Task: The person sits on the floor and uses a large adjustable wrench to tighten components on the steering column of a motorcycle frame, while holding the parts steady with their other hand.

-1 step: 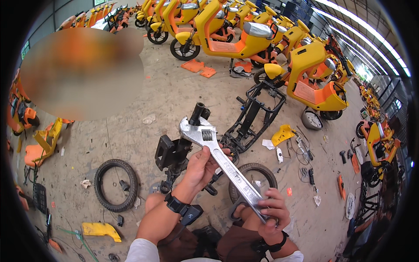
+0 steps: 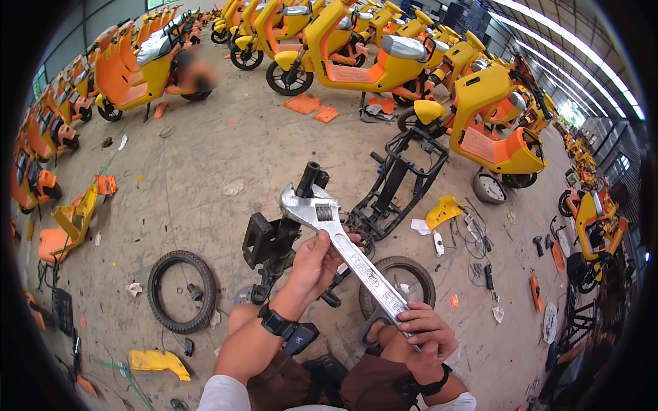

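Note:
A large silver adjustable wrench [image 2: 356,257] slants across the middle, its head up and left, its handle down toward me. My left hand [image 2: 317,266] is closed around the handle just below the head, thumb on top. Down at the handle's end, my right hand [image 2: 426,334] grips it with curled fingers. The wrench head lies at an upright black steel tube [image 2: 310,177] of a stripped scooter frame [image 2: 397,179]; whether its jaws bite on the tube I cannot tell. A black box-shaped bracket [image 2: 259,240] sits left of the tube.
Loose tyres lie on the floor, one tyre [image 2: 155,291] at left, another tyre [image 2: 426,274] beside the wrench. Yellow scooters [image 2: 363,74] stand in rows behind. A yellow panel [image 2: 445,211], cables [image 2: 483,240] and a yellow plastic piece [image 2: 161,363] are scattered around. A grey wheel hub [image 2: 489,188] lies at right.
My right hand has shifted slightly left on the lower handle, its fingers farther over the wrench. My left hand and the wrench head have hardly moved.

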A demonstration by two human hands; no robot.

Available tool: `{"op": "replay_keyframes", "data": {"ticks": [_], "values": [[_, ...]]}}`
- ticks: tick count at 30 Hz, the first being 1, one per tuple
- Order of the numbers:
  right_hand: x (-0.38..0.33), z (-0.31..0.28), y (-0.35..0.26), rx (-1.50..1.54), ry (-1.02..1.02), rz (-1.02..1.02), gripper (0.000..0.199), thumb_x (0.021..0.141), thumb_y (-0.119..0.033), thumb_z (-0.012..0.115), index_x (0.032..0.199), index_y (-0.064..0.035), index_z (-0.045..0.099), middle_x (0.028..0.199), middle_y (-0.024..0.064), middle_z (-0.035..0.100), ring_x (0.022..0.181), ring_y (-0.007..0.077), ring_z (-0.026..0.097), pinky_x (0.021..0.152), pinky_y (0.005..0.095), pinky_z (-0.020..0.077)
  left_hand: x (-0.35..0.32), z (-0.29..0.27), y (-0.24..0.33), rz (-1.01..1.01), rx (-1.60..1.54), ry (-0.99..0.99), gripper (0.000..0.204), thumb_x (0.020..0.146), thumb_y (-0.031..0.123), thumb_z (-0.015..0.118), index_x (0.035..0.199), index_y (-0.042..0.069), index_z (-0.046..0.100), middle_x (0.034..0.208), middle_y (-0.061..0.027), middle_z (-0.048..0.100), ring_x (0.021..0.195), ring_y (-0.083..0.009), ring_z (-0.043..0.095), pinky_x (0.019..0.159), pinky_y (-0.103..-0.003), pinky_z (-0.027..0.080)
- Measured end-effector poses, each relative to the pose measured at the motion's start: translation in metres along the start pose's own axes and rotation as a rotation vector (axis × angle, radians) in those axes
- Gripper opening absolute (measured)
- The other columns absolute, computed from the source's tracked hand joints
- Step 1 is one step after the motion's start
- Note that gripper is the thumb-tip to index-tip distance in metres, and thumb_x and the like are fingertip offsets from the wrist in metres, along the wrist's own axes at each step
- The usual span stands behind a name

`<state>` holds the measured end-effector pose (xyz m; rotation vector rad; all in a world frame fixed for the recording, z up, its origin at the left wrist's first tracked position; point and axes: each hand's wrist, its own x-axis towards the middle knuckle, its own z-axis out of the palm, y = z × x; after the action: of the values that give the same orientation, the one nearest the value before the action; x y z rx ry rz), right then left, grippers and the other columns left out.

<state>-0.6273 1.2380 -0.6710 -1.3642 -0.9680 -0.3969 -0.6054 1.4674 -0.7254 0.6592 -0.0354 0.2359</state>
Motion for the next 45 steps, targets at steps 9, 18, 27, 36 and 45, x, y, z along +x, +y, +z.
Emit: {"op": "replay_keyframes", "data": {"ticks": [9, 18, 27, 36, 45], "values": [[-0.005, 0.024, -0.024, -0.029, 0.191, 0.139, 0.052, 0.103, -0.031, 0.034, 0.062, -0.0016, 0.048, 0.065, 0.0190, 0.058, 0.075, 0.0363, 0.064, 0.089, 0.0607, 0.0481, -0.003, -0.002, 0.003, -0.002, 0.087, 0.067, 0.062, 0.093, 0.053, 0.051, 0.121, -0.003, 0.053, 0.107, -0.0186, 0.066, 0.096, -0.0256, 0.067, 0.087, -0.039, 0.054], [0.004, 0.019, -0.031, 0.031, 0.017, 0.052, 0.041, 0.101, -0.026, 0.044, 0.073, -0.0034, 0.063, 0.075, 0.0155, 0.067, 0.081, 0.0356, 0.065, 0.083, 0.0513, 0.0493, -0.026, 0.012, 0.033, -0.080, 0.579, 0.137, 0.048, 0.101, 0.040, 0.044, 0.112, -0.005, 0.058, 0.097, -0.0174, 0.068, 0.080, -0.0222, 0.068, 0.070, -0.031, 0.054], [0.018, 0.016, -0.047, 0.047, -0.376, -0.026, 0.021, 0.087, -0.025, 0.069, 0.085, -0.0042, 0.069, 0.094, 0.0104, 0.071, 0.096, 0.0356, 0.066, 0.089, 0.0530, 0.0501, -0.030, -0.040, 0.068, 0.571, 0.883, 0.790, 0.039, 0.099, 0.024, 0.052, 0.128, -0.002, 0.052, 0.124, -0.0129, 0.058, 0.112, -0.0201, 0.055, 0.096, -0.031, 0.042], [0.054, 0.096, -0.074, 0.037, -0.452, -0.515, 0.025, 0.077, -0.020, 0.080, 0.077, -0.0013, 0.063, 0.089, 0.0122, 0.067, 0.089, 0.0291, 0.068, 0.085, 0.0475, 0.0552, -0.032, -0.046, 0.070, 0.484, 0.967, 0.774, 0.037, 0.097, 0.025, 0.055, 0.114, -0.007, 0.061, 0.104, -0.0139, 0.067, 0.097, -0.0173, 0.060, 0.088, -0.029, 0.046], [0.066, 0.215, -0.077, 0.146, -0.523, -0.679, 0.023, 0.080, -0.019, 0.065, 0.072, -0.0040, 0.050, 0.069, 0.0067, 0.047, 0.064, 0.0225, 0.052, 0.060, 0.0333, 0.0441, -0.029, -0.068, 0.071, 0.456, 0.949, 0.774, 0.040, 0.095, 0.028, 0.060, 0.115, -0.007, 0.062, 0.104, -0.0155, 0.068, 0.094, -0.0178, 0.062, 0.085, -0.030, 0.048]]}}
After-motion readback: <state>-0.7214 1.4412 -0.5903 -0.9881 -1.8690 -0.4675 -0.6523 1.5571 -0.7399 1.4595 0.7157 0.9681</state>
